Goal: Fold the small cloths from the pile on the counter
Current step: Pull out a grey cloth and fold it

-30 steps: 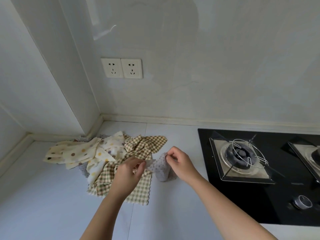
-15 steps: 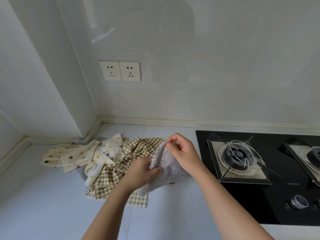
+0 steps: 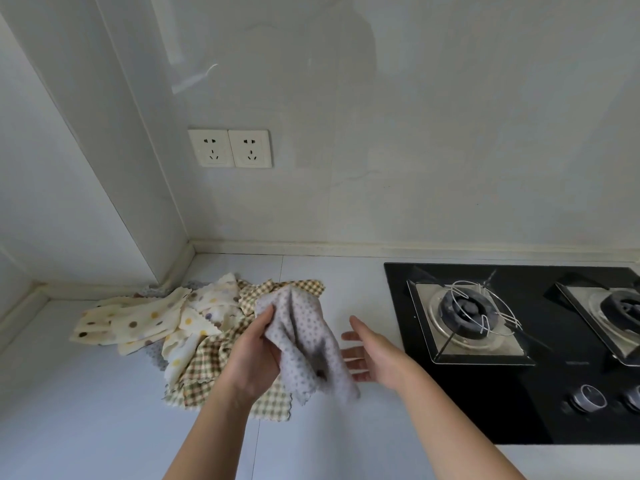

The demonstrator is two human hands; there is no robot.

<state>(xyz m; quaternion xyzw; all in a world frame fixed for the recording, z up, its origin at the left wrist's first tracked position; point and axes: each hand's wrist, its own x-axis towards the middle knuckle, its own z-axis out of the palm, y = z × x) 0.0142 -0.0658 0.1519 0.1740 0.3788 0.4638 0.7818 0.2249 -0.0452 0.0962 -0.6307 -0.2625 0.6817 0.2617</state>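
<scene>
Grey cloth [image 3: 304, 341] dangles, gripped by left hand [image 3: 254, 358]; right hand [image 3: 370, 351] open, empty. Next probably: catch a corner, flatten it.

Home kitchen, black gas hob [image 3: 519, 358] with burners set in white counter [image 3: 86, 410], wall sockets [image 3: 229, 148] above

Pale table [image 3: 86, 410] in a wall corner, as I see it from here.
At its back left lies a loose pile of small cloths [image 3: 194, 344]: cream polka-dot cloths [image 3: 138, 323] on the left, a tan checked cloth [image 3: 204, 372] overlapping them. A black gas hob [image 3: 485, 410] sits at the right, apart from the pile.
</scene>
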